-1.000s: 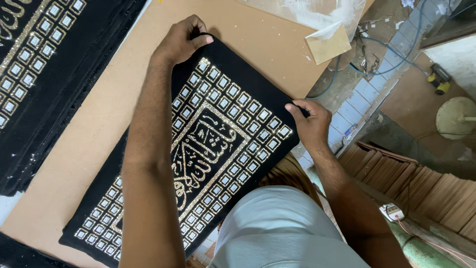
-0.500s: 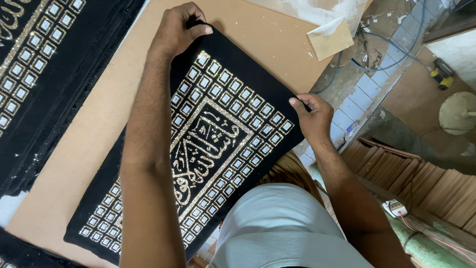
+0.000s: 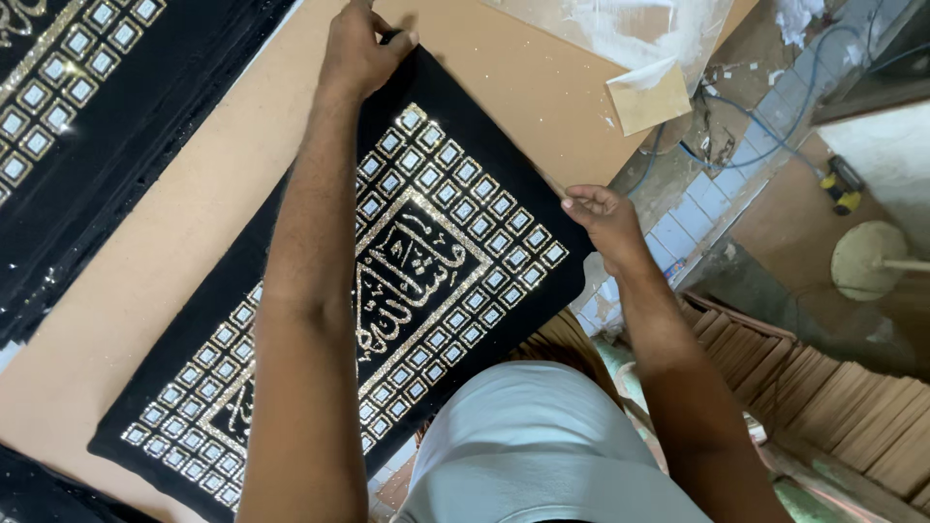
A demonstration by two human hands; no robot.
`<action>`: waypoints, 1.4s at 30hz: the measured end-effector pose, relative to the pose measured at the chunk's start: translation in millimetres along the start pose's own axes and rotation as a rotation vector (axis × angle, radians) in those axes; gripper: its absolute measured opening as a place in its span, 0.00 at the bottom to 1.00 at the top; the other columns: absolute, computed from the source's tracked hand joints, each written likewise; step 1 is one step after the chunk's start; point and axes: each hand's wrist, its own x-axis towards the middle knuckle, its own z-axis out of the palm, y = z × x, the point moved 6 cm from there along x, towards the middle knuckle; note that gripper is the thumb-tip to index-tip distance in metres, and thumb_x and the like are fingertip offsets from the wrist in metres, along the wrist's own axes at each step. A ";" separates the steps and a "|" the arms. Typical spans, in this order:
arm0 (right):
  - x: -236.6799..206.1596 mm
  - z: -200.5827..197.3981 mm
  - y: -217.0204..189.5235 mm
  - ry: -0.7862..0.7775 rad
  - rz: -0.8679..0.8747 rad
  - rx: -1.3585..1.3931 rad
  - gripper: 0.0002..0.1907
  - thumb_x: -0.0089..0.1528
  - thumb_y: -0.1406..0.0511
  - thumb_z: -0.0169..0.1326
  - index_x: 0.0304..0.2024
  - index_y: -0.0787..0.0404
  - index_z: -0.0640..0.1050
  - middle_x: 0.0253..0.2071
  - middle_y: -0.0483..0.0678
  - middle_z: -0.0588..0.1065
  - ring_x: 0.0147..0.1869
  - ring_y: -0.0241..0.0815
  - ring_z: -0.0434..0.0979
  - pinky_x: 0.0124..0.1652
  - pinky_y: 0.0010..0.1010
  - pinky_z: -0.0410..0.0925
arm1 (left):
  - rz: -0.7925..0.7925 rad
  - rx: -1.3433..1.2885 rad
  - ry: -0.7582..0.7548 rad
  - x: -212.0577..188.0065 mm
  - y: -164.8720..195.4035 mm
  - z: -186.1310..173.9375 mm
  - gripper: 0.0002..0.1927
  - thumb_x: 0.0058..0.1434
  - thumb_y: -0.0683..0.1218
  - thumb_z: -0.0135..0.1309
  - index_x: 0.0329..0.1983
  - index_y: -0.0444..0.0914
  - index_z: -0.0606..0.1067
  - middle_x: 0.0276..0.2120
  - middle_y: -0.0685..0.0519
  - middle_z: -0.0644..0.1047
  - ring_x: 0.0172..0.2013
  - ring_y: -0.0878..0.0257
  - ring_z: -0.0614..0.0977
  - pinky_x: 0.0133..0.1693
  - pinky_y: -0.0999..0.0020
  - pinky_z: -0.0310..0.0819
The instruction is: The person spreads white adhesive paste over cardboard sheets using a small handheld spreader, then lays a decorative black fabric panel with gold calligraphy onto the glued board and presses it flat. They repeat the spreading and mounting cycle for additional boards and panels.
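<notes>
A black velvet cloth [image 3: 455, 261] with glittering gold squares and gold script in its middle lies on a brown board [image 3: 184, 242]. My left hand [image 3: 360, 46] pinches the cloth's far corner at the top of the view. My right hand [image 3: 603, 215] grips the cloth's right corner at the board's edge. The cloth is stretched flat between the two hands, and my left forearm crosses over its middle.
A second black cloth with gold squares [image 3: 77, 107] lies at the upper left. A small brown board piece [image 3: 649, 97] and clear plastic sheet [image 3: 630, 29] sit at the top. Stacked wooden slats [image 3: 823, 397], a blue cable [image 3: 756, 136] and a tiled floor lie to the right.
Both hands have slid the cloth up and away across the board, and it lies a little flatter and tauter. The grip on both corners is unchanged.
</notes>
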 end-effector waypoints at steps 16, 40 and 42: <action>-68.3 81.8 -35.5 -0.640 -1.359 -1.026 0.45 0.65 0.43 0.51 0.72 0.67 0.62 0.76 0.62 0.58 0.80 0.62 0.53 0.72 0.56 0.51 | -0.466 0.476 0.243 -478.5 15.7 51.8 0.58 0.61 0.80 0.37 0.76 0.30 0.57 0.76 0.38 0.56 0.76 0.45 0.54 0.73 0.42 0.41; -92.6 83.2 -8.5 -0.693 -1.548 -1.118 0.50 0.52 0.51 0.69 0.73 0.61 0.66 0.77 0.59 0.60 0.81 0.63 0.56 0.73 0.59 0.54 | -0.740 0.694 0.171 -620.0 -0.4 17.0 0.76 0.41 0.90 0.39 0.76 0.30 0.45 0.77 0.40 0.45 0.76 0.50 0.45 0.74 0.51 0.33; -92.7 83.8 -7.4 -0.688 -1.535 -1.149 0.50 0.53 0.50 0.67 0.73 0.62 0.66 0.77 0.60 0.60 0.81 0.64 0.56 0.74 0.59 0.54 | -0.886 0.705 0.147 -663.7 -16.5 -10.1 0.76 0.40 0.87 0.49 0.76 0.29 0.45 0.76 0.39 0.45 0.76 0.48 0.46 0.73 0.50 0.35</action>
